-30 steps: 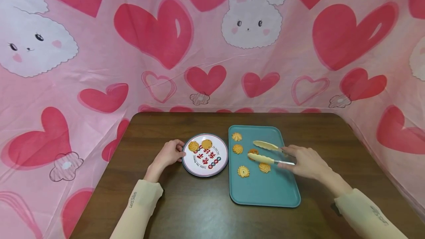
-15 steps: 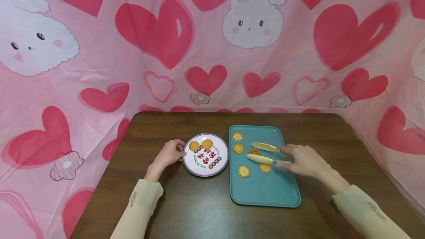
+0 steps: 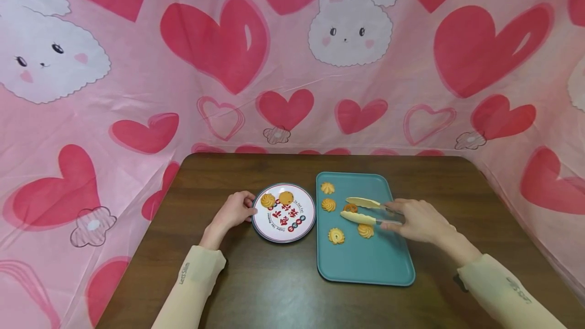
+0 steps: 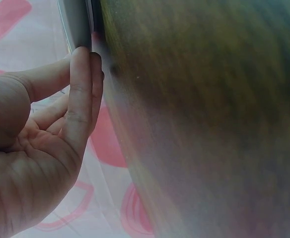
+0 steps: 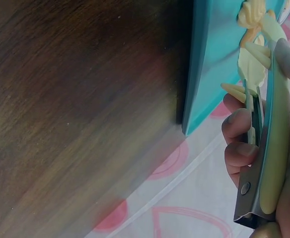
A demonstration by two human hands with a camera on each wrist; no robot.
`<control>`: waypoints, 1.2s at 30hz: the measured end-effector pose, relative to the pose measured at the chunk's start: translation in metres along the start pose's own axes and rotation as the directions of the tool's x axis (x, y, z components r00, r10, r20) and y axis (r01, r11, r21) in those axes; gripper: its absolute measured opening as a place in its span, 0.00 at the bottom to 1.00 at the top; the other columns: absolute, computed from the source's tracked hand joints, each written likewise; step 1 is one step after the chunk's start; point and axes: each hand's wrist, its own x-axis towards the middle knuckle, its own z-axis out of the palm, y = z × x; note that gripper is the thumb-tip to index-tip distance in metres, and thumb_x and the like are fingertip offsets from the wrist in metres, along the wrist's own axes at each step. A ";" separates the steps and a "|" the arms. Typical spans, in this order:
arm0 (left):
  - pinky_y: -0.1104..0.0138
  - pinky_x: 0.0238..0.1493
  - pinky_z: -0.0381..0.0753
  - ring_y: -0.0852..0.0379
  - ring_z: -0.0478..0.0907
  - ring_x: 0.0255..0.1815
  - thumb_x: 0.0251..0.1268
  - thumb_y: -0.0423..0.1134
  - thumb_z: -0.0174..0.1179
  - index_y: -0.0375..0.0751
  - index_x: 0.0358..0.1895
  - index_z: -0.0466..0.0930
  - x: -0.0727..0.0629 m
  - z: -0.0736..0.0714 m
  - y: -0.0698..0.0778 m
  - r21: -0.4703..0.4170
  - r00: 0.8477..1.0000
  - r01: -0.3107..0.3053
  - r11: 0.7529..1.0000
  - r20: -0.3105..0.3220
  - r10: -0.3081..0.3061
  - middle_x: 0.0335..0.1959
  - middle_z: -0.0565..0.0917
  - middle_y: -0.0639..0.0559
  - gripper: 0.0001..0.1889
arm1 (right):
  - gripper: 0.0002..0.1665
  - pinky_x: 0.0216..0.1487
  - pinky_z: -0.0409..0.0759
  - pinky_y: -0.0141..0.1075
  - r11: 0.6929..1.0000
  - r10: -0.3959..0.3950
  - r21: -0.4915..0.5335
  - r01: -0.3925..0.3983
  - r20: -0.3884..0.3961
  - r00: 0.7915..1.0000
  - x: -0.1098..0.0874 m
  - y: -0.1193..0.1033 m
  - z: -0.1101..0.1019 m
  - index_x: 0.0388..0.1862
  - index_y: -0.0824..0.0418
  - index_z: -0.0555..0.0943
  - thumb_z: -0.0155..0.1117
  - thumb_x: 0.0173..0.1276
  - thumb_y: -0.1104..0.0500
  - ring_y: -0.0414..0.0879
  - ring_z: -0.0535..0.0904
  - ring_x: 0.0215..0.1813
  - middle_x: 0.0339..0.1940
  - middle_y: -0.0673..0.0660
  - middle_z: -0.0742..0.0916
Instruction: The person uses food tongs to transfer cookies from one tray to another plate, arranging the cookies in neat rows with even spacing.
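Note:
My left hand [image 3: 233, 210] pinches the left rim of a round white plate [image 3: 273, 231] with red characters; the left wrist view shows thumb and fingers at that rim. Two cookies lie on the plate, a swirled cookie [image 3: 267, 200] and a round cookie [image 3: 286, 198]. My right hand [image 3: 418, 221] holds metal tongs [image 3: 361, 218] with cream tips and grips over the teal tray [image 3: 365, 265]. The tips stand apart, around a brown pretzel-shaped cookie [image 3: 350, 208]. Whether they touch it I cannot tell. In the right wrist view fingers wrap the tongs' handles [image 5: 274, 158].
Also on the tray are a flower-shaped cookie [image 3: 327, 188], a swirled cookie [image 3: 328, 205], a ridged cookie [image 3: 336, 236] and another swirl cookie [image 3: 365, 230] just below the tongs. Plate and tray sit side by side on a dark wooden table [image 3: 256, 283]. Pink heart-patterned cloth [image 3: 292, 75] hangs behind.
My right hand and the tongs have shifted slightly left around the pretzel-shaped cookie, the tips still apart. My left hand stays at the plate's rim. The head view has drifted slightly.

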 end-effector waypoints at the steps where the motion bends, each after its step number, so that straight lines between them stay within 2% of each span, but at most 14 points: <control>1: 0.65 0.34 0.86 0.53 0.79 0.30 0.61 0.29 0.69 0.29 0.57 0.76 0.000 0.000 0.000 0.000 1.000 0.001 1.000 0.001 -0.001 0.38 0.78 0.42 0.21 | 0.38 0.40 0.83 0.51 1.000 -0.001 0.002 0.001 0.000 1.000 0.000 0.000 0.000 0.58 0.61 0.83 0.72 0.59 0.35 0.50 0.85 0.42 0.49 0.58 0.87; 11: 0.65 0.34 0.86 0.53 0.79 0.30 0.61 0.29 0.69 0.29 0.57 0.76 -0.001 0.000 0.000 -0.002 1.000 0.006 1.000 0.001 -0.006 0.38 0.78 0.42 0.21 | 0.36 0.36 0.81 0.43 1.000 -0.008 0.012 0.007 0.006 1.000 0.000 0.000 0.000 0.59 0.61 0.83 0.73 0.60 0.37 0.41 0.81 0.36 0.48 0.55 0.87; 19: 0.65 0.35 0.86 0.52 0.78 0.31 0.61 0.30 0.69 0.29 0.57 0.76 -0.001 0.000 0.001 0.002 1.000 0.008 1.000 0.003 -0.008 0.39 0.78 0.42 0.21 | 0.37 0.40 0.83 0.48 1.000 -0.007 0.011 0.007 -0.002 1.000 -0.001 0.001 0.000 0.59 0.60 0.83 0.73 0.60 0.37 0.45 0.83 0.39 0.50 0.57 0.87; 27: 0.65 0.33 0.86 0.53 0.79 0.29 0.61 0.28 0.68 0.27 0.56 0.76 -0.001 0.001 -0.002 -0.001 1.000 -0.023 1.000 0.001 0.023 0.37 0.78 0.42 0.20 | 0.38 0.37 0.83 0.45 1.000 -0.015 0.018 0.015 -0.001 1.000 0.000 0.002 -0.003 0.59 0.61 0.83 0.71 0.60 0.36 0.44 0.83 0.38 0.49 0.57 0.87; 36: 0.65 0.32 0.86 0.54 0.79 0.28 0.61 0.28 0.69 0.27 0.56 0.76 0.000 0.001 -0.002 -0.002 1.000 -0.022 1.000 -0.005 0.022 0.37 0.78 0.42 0.20 | 0.37 0.35 0.83 0.42 0.999 -0.030 0.019 0.031 -0.030 0.999 0.003 0.002 -0.007 0.59 0.60 0.83 0.73 0.59 0.36 0.45 0.84 0.37 0.47 0.55 0.88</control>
